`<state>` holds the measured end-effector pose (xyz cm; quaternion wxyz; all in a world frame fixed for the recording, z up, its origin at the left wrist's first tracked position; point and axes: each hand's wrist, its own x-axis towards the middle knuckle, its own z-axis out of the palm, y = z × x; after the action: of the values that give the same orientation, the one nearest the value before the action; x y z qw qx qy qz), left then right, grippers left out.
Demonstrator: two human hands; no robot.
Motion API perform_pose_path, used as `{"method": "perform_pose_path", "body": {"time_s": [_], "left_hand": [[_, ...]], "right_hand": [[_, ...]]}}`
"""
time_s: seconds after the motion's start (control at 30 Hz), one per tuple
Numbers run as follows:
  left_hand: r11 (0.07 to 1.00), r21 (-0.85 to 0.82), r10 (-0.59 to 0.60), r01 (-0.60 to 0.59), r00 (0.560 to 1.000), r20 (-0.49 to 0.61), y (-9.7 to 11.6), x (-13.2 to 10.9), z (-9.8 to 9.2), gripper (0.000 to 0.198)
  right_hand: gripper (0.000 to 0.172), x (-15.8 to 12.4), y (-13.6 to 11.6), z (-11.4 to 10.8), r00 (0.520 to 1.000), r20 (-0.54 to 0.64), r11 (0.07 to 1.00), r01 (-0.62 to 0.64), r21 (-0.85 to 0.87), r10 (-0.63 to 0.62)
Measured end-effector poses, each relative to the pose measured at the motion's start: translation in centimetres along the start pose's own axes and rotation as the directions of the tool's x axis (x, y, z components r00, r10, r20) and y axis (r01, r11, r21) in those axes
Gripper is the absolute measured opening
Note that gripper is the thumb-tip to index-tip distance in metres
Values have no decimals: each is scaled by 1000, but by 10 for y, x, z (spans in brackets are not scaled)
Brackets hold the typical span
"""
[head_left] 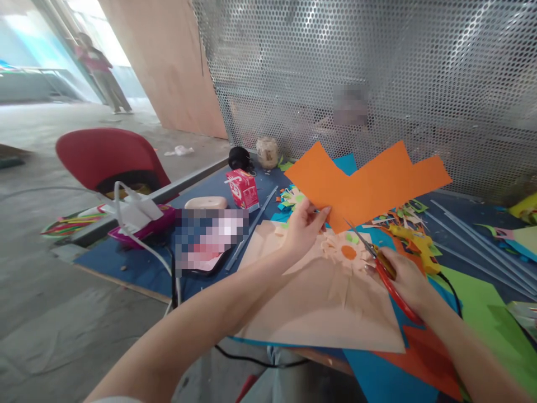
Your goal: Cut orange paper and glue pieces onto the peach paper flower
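Observation:
My left hand [302, 228] pinches the lower edge of an orange paper sheet [369, 182] with a zigzag top and holds it up over the table. My right hand [405, 280] is closed around red-handled scissors [380, 267], whose blades point up toward the orange sheet's lower edge. Under both hands lies a large beige paper sheet [331, 308] with a paper flower [349, 252] that has an orange centre.
A yellow glue gun [413, 242] lies right of the scissors. Green [482, 313] and blue paper, scraps and thin rods [474, 238] cover the table. A red-and-white carton [243, 189], twine ball [267, 151], red chair [107, 157] and perforated metal screen [356, 73] stand behind. A person stands far back left.

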<state>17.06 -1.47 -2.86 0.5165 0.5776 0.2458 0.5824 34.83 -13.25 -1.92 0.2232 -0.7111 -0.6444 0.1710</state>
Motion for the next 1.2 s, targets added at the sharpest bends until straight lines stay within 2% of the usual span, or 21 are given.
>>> {"method": "perform_pose_path", "body": {"time_s": [0.4,0.57,0.9,1.2], "left_hand": [[1000,-16,4,-4,999,37,0,-2,1,24],[1000,1,-13,13,1000,7,1,-1,0,26],[997,-37,-68,67,997,-30,3,-2,2,30],[1000,-9,10,-10,1000,30,-2,-2,-1,23]], "right_hand": [[21,2,3,-2,1000,25,995,-18,97,16],[25,1,-1,-1,1000,-12,997,5,81,-4],[25,0,-3,-1,1000,12,999,-2,33,2],[25,0,-3,-2,999,40,996,-34,79,31]]}}
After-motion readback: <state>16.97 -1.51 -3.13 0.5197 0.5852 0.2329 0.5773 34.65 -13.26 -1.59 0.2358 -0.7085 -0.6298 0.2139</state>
